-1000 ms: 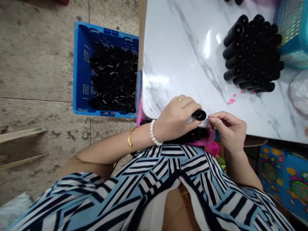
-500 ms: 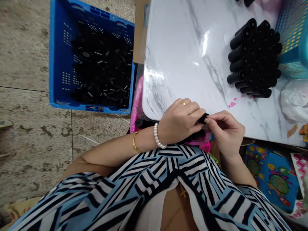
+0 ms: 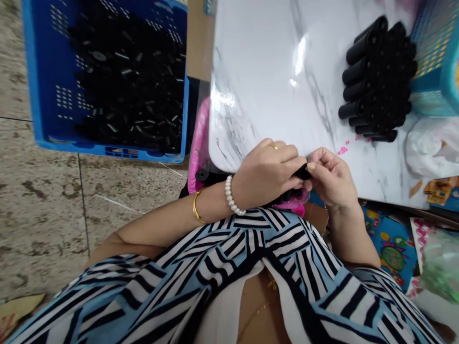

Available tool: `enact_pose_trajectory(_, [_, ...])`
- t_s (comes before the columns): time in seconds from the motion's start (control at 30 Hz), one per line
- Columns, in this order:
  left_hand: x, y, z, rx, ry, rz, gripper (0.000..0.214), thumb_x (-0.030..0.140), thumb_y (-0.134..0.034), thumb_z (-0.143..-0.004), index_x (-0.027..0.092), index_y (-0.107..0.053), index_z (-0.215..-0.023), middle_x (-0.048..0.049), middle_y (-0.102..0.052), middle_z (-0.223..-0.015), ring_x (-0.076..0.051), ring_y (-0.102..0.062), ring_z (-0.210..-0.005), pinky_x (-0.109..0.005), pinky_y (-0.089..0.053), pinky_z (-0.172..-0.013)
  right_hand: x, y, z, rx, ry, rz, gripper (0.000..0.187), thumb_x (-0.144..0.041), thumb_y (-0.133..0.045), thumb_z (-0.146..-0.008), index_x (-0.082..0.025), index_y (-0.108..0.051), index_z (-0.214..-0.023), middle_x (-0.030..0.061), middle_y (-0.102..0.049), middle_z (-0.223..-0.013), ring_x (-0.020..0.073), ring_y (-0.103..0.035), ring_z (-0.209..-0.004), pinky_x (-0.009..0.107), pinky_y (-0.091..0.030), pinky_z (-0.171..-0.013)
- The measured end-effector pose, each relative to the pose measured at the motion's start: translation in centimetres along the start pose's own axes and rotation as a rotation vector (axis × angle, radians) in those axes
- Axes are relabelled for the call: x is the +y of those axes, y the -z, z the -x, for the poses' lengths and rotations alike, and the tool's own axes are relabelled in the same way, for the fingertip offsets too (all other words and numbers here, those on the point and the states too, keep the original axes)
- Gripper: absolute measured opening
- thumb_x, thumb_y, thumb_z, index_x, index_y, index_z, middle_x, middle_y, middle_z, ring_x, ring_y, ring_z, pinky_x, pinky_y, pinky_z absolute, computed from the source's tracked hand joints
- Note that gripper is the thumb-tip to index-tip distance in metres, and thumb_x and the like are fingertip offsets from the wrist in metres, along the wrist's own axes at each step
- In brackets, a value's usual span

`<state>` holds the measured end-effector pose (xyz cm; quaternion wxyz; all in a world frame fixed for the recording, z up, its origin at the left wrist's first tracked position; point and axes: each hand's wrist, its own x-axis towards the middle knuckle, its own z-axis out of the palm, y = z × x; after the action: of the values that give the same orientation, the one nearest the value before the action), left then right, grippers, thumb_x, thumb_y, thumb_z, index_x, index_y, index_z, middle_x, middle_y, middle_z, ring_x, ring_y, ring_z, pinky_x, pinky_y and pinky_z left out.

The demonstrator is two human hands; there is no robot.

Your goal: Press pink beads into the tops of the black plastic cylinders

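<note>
The tube (image 3: 303,172) is sitting at the near edge of the surface (image 3: 265,71), almost buried in the left hand (image 3: 267,174). It is looking light, rigid and smooth, likely a little slippery, so gripping round the barrel seems best. The left fingers are curling closed around that barrel, wrist bent inward over the lap. The right hand (image 3: 332,181) is meeting it from the side, thumb and forefinger pinching the exposed end, the other fingers tucking under.

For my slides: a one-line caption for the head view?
Left hand grips a black tube, right hand touches its end at the table edge; blue crate of tubes on floor.
</note>
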<state>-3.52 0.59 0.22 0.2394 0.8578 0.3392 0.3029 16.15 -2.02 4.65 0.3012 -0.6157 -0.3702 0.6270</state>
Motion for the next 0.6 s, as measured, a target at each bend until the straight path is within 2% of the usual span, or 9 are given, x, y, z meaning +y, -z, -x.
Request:
enact_pose_trajectory(0.2, [0.0, 0.0, 0.0, 0.009, -0.006, -0.016, 0.023, 0.039, -0.064, -0.098, 0.019, -0.071, -0.107, -0.0021, -0.067, -0.09, -0.019, -0.059, -0.086, -0.036, -0.041, -0.08, 1.3, -0.3, 0.7, 0.158, 0.149, 0.074, 0.027, -0.039, -0.081, -0.082, -0.025, -0.059, -0.091, -0.0063, -0.061, -0.065, 0.0081, -0.052, -0.045, 0.023, -0.044, -0.045])
enact_pose_trajectory(0.4, [0.0, 0.1, 0.0, -0.009, 0.01, -0.017, 0.025, 0.041, -0.061, -0.1, 0.019, -0.07, -0.108, -0.0013, -0.067, -0.09, -0.02, -0.06, -0.087, -0.036, -0.04, -0.08, 1.1, -0.9, 0.9, 0.174, 0.168, 0.104, 0.021, -0.035, -0.078, -0.086, -0.026, -0.059, -0.09, -0.0061, -0.058, -0.065, 0.0074, -0.052, -0.046, 0.023, -0.042, -0.044])
enact_pose_trajectory(0.6, [0.1, -0.2, -0.1, -0.015, 0.006, -0.032, 0.027, 0.041, -0.06, -0.1, 0.016, -0.069, -0.103, -0.0029, -0.066, -0.088, -0.021, -0.06, -0.089, -0.037, -0.038, -0.08, 1.3, -1.1, 0.3, 0.182, 0.213, 0.134, 0.022, -0.034, -0.076, -0.089, -0.026, -0.056, -0.09, -0.0094, -0.05, -0.058, 0.0065, -0.044, -0.042, 0.02, -0.036, -0.041])
